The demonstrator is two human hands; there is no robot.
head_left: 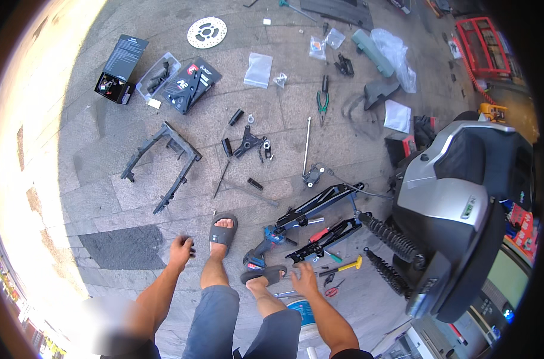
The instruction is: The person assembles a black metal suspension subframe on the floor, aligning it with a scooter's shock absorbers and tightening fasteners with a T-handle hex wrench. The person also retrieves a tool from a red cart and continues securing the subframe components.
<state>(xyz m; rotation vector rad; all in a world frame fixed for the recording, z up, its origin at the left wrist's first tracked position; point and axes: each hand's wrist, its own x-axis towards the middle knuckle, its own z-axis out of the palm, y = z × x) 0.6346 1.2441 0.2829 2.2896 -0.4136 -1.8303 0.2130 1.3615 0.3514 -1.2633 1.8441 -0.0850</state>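
My left hand (pixel 180 251) hangs over the paving to the left of my left foot, fingers curled with dark patches at their tips; what they hold, if anything, I cannot make out. On the other side my right hand (pixel 305 279) reaches down, fingers stretched and apart, with nothing in it. It is nearest to the black swingarm (pixel 329 239) of a scooter. Beside that hand lie a yellow-handled hammer (pixel 348 264), a green-handled screwdriver (pixel 332 256) and red-handled scissors (pixel 333 291). A blue cordless drill (pixel 263 248) rests between my feet and the swingarm.
The silver and black scooter (pixel 430 161) stands at the right, two coil shock absorbers (pixel 391 236) at its rear. A black bracket frame (pixel 167 143), a brake disc (pixel 207 32), green pliers (pixel 323 107), a long-handled ratchet (pixel 308 143) and opened boxes (pixel 121 63) lie ahead.
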